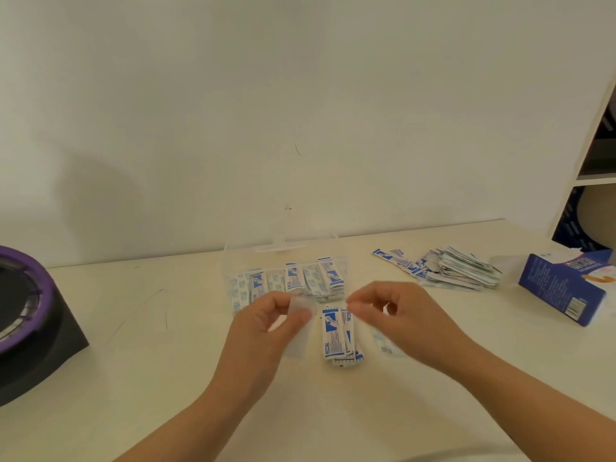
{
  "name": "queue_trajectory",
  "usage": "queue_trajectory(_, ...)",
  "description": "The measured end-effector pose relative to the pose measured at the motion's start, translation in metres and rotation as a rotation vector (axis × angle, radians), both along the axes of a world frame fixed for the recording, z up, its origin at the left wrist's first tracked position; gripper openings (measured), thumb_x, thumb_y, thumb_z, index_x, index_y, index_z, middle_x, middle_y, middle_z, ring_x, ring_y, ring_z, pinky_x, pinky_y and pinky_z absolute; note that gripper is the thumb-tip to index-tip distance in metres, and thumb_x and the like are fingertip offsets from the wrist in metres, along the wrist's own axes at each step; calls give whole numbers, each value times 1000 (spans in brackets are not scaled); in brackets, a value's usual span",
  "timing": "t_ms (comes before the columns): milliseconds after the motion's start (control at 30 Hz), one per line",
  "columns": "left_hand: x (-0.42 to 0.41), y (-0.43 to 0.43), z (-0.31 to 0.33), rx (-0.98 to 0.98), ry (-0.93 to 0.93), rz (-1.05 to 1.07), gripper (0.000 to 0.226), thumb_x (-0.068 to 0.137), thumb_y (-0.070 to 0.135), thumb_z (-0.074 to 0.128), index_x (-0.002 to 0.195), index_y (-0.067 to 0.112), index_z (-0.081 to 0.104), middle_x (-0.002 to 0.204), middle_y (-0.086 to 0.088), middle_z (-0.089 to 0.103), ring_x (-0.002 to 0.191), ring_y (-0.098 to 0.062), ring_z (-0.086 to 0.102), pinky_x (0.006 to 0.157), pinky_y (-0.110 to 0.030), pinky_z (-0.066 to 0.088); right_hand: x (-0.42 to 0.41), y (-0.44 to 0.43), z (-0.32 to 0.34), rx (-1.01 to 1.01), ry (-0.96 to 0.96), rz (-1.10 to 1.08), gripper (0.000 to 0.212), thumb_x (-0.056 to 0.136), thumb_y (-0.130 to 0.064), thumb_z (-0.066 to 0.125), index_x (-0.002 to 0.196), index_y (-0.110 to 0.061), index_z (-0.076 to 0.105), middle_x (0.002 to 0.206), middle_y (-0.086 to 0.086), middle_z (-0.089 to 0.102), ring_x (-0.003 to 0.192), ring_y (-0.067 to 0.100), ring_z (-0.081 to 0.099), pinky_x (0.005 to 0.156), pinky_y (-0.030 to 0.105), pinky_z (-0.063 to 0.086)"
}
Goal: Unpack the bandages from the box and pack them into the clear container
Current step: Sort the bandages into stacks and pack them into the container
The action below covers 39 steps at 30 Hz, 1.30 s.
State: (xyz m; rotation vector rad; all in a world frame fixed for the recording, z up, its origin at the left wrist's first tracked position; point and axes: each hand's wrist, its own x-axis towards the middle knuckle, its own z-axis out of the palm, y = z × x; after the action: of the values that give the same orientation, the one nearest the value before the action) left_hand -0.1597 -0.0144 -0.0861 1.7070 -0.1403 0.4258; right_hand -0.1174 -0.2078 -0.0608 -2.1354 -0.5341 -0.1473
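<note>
Two bare forearms rising from the bottom edge over a pale table [133,361]. Left hand [266,320] curled, thumb and fingers pinching the top of a pale strip [301,335], blurred, hanging down toward the tabletop. Right hand [396,315] level with it, fingers curled, thumb and forefinger tips drawn together; too blurred to tell whether anything is pinched between them. Between the hands, flat on the table, a small stack of bandages [336,338] in white-and-blue wrappers. Beneath the right hand, a single bandage [386,345] on the table, partly hidden. Just behind the hands, clear container [230,265], open, with a row of wrapped bandages [293,281] packed inside and its lid [283,246] tipped back toward the wall. Farther right, well apart from the container, a loose pile of bandages [456,268], and beside that the blue box [563,285] lying on its side. At far left, a black block with a purple ring [23,311], cut off by the edge. At far right, a white shelf unit [596,155] against the plain wall.
</note>
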Motion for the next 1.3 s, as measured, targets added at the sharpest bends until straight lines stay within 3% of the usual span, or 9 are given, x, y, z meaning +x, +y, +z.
queue_trajectory(133,1,2,-9,679,-650,36,9,86,28,61,85,36,59,102,22,62,118,0,52,111,-28,26,-1,6,10,322,664,131,41,90,-43,52,96,-5,68,82,8,72,59,13,54,56,22,40)
queue_trajectory(200,1,0,-15,736,-769,13,6,90,34,55,85,36,58,108,17,51,122,-5,47,113,-35,25,-4,9,6,311,845,266,48,83,-47,60,103,-3,66,85,11,68,64,16,54,61,24,40)
queue_trajectory(300,0,-3,-14,725,-788,44,6,85,31,61,83,36,57,112,11,44,124,-8,40,112,-35,26,-4,11,1,364,832,391,27,76,-31,74,90,-8,69,76,5,66,65,13,51,68,26,36)
queue_trajectory(400,0,-2,-14,735,-730,60,9,81,29,62,81,36,56,116,10,42,126,-8,35,112,-29,25,-3,13,0,415,768,320,15,67,-18,74,74,-10,63,58,-1,55,54,9,46,62,24,36)
queue_trajectory(533,-2,0,-15,768,-586,73,6,84,35,57,88,39,54,128,16,35,128,-3,28,106,-17,23,6,5,7,417,615,141,7,79,-8,69,82,-10,63,58,-3,54,53,8,43,59,20,39)
queue_trajectory(700,4,0,-21,746,-367,75,21,83,47,46,104,48,49,134,31,27,126,7,24,78,-19,39,37,-38,6,99,380,-209,24,78,-23,74,99,-18,65,63,-11,62,62,9,51,65,22,39)
queue_trajectory(900,5,-4,-36,929,-190,-75,45,80,64,28,117,51,50,134,37,20,128,12,15,104,-19,25,44,-35,-14,-540,315,-262,66,81,-58,59,125,-10,51,115,2,57,104,15,55,84,27,45)
queue_trajectory(1067,4,-7,-38,1013,-70,-148,62,73,69,16,124,52,46,142,30,17,133,6,12,105,-11,10,50,-5,8,-846,371,-163,45,79,-48,67,96,-12,47,84,0,50,76,15,49,58,21,38)
queue_trajectory(1300,0,-4,-35,1008,-41,-162,34,92,52,41,125,48,48,144,26,18,136,2,13,107,-13,11,59,15,22,-936,461,-106,55,81,-32,71,123,-5,47,104,7,54,95,22,56,88,32,50)
